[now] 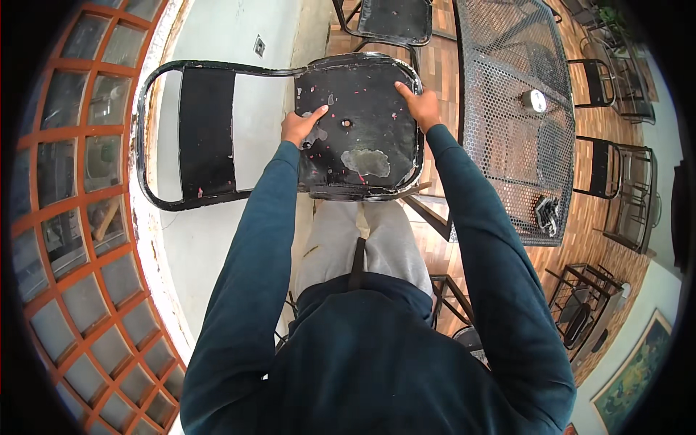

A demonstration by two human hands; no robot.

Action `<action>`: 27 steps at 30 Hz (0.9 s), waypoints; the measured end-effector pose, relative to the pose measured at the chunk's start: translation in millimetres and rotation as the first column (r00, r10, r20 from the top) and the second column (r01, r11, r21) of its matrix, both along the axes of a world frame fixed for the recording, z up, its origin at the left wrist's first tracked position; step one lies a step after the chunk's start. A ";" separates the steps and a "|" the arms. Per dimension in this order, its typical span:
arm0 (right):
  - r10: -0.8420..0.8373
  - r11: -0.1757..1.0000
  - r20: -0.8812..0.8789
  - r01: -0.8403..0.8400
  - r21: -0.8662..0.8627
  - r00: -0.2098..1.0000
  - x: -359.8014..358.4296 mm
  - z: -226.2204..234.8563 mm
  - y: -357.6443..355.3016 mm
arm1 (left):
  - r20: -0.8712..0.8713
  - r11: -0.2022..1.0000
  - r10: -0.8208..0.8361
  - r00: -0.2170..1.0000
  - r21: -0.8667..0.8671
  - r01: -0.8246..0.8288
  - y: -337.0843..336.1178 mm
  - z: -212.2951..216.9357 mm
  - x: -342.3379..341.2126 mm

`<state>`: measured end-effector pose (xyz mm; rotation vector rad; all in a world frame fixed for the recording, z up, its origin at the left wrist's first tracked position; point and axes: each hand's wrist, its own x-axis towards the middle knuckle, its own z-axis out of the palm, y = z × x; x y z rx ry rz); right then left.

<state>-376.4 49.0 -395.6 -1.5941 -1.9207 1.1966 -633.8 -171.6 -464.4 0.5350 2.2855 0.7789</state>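
In front of me is a black metal chair [370,87], its seat facing me and its backrest [206,130] off to the left. The seat is worn, with chipped paint, grey bare patches and small reddish specks. My left hand [296,129] grips the seat's left edge beside the backrest, thumb lying on the seat. My right hand [423,107] is closed round the seat's right rim, thumb on top. The fingers of both hands are mostly hidden behind the edges. The chair's near edge overlaps my grey trousers [326,243].
A perforated black metal table [500,145] stands to the right, bearing a round silvery container [534,101] and a small dark object [547,215]. Another black chair [395,20] is beyond. An orange-framed window grid [80,203] and a pale wall lie left. More chairs [600,167] line the right.
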 end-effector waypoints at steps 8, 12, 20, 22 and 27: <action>0.015 1.000 -0.021 -0.015 0.005 1.000 1.1 58.4 2.3 | -0.175 0.989 0.146 0.974 0.020 -0.145 5.3 63.1 16.6; 0.046 0.999 -0.093 -0.045 0.011 0.995 -7.9 85.1 22.0 | -0.225 0.987 0.154 0.962 0.071 -0.141 14.3 89.7 5.7; 0.181 0.981 -0.220 -0.160 0.113 0.958 -2.0 107.8 57.5 | -0.271 0.967 0.220 0.937 0.189 -0.172 17.7 150.5 32.6; 0.197 0.977 -0.250 -0.169 0.130 0.948 -4.3 129.0 49.2 | -0.303 0.962 0.245 0.921 0.191 -0.193 11.5 165.7 35.2; 0.222 0.968 -0.380 -0.155 0.199 0.898 7.2 176.2 16.1 | -0.341 0.944 0.298 0.892 0.245 -0.222 -14.3 214.9 47.5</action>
